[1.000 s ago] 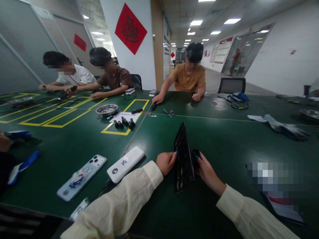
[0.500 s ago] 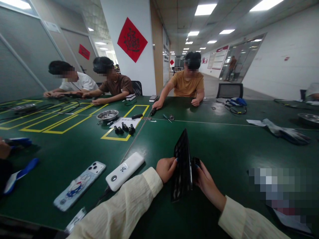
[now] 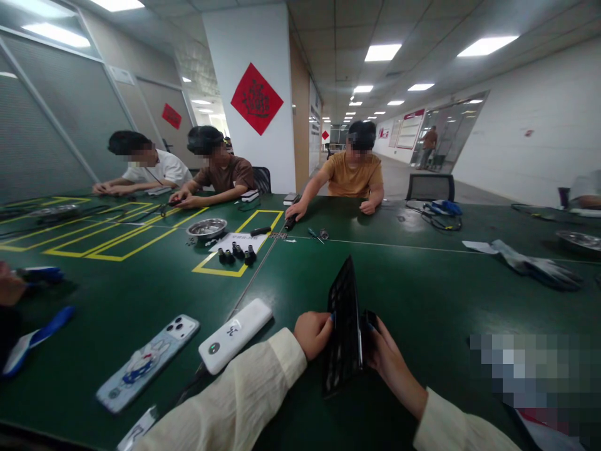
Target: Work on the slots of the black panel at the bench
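A thin black panel (image 3: 344, 332), much like a tablet seen almost edge-on, stands upright between my hands above the green table. My left hand (image 3: 313, 335) is closed on its left side, thumb along the surface. On the other side my right hand (image 3: 382, 351) is closed around a small black block (image 3: 370, 321) against the panel's back. Whether block and panel are one piece, I cannot tell. Left of my left forearm lie a white power bank (image 3: 235, 336) with a dark cable and a phone (image 3: 148, 363) in a pale blue cartoon case.
Beyond my hands are several black fittings (image 3: 237, 253), a metal bowl (image 3: 206, 228), a screwdriver (image 3: 315, 234) and a paper sheet. A grey glove (image 3: 533, 263) lies at the right. Three people sit across the table; another person's hand (image 3: 10, 283) shows at far left.
My view has tilted up slightly, so the table sits lower in the picture. Both hands keep their hold on the panel. The person in the brown shirt has brought their hands together.
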The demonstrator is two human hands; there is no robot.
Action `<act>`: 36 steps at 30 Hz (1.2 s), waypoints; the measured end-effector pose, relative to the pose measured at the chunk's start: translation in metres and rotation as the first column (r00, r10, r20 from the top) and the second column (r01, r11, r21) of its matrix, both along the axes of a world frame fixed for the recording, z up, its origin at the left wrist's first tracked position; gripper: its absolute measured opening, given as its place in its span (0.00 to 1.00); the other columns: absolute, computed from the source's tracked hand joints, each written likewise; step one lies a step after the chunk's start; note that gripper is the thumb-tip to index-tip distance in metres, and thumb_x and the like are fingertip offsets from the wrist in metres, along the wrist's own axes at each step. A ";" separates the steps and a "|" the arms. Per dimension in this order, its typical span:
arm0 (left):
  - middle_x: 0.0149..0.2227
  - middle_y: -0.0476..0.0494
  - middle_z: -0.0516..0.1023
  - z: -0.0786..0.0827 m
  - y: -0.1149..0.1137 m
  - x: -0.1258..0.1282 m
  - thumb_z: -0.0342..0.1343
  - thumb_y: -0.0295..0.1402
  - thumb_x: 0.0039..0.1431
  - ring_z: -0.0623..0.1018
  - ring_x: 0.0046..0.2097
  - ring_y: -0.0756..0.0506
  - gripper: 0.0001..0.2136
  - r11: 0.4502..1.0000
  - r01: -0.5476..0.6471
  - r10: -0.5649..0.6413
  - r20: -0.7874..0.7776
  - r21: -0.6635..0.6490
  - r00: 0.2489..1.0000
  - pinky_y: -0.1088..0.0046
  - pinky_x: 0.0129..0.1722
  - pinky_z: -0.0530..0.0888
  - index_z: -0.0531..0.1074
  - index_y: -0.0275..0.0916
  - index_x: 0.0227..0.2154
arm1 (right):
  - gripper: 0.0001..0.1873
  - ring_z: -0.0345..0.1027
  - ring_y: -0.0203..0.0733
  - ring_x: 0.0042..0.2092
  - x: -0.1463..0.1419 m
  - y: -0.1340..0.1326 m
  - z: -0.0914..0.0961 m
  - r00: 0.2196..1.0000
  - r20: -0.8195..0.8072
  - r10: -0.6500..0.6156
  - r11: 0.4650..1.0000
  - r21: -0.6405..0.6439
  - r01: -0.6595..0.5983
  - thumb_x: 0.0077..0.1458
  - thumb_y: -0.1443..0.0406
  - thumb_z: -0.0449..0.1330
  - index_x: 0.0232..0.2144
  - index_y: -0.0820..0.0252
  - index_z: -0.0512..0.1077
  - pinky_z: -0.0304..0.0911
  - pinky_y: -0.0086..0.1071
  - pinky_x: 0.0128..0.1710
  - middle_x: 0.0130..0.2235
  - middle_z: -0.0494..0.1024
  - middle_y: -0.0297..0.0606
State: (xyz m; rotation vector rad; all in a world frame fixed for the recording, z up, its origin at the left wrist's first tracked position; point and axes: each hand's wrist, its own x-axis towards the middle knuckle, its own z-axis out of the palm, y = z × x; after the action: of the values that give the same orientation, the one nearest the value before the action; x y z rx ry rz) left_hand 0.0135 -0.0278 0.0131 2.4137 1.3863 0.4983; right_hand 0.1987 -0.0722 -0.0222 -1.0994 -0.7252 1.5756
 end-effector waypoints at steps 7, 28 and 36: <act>0.24 0.47 0.70 0.000 0.002 0.001 0.30 0.41 0.62 0.72 0.29 0.49 0.21 0.994 -0.106 0.107 0.076 -0.019 0.991 0.76 0.27 0.60 0.64 0.38 0.25 | 0.43 0.62 0.36 0.20 0.000 -0.001 0.002 0.999 0.031 0.017 0.999 0.042 -0.019 0.44 0.47 0.58 0.57 0.50 0.46 0.51 0.26 0.19 0.20 0.69 0.28; 0.25 0.46 0.72 0.008 -0.003 0.001 0.26 0.42 0.62 0.73 0.30 0.48 0.24 0.999 -0.031 0.030 -0.006 -0.043 1.000 0.75 0.28 0.61 0.66 0.40 0.27 | 0.42 0.59 0.33 0.18 -0.005 0.000 0.007 0.999 -0.040 -0.032 0.996 0.077 0.035 0.43 0.50 0.60 0.56 0.53 0.49 0.47 0.24 0.15 0.20 0.67 0.27; 0.26 0.45 0.72 0.006 -0.004 0.002 0.31 0.39 0.61 0.73 0.31 0.47 0.19 0.999 -0.041 0.040 -0.057 -0.020 0.998 0.74 0.29 0.62 0.67 0.39 0.28 | 0.44 0.60 0.34 0.18 -0.005 0.000 0.009 0.998 -0.062 -0.017 0.997 0.073 0.022 0.42 0.50 0.61 0.57 0.53 0.48 0.49 0.25 0.15 0.21 0.67 0.27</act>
State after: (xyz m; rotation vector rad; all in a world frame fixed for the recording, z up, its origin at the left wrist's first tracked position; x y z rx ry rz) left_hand 0.0152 -0.0320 0.0194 2.4052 1.4587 0.4257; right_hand 0.1938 -0.0717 -0.0132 -0.9974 -0.7242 1.5470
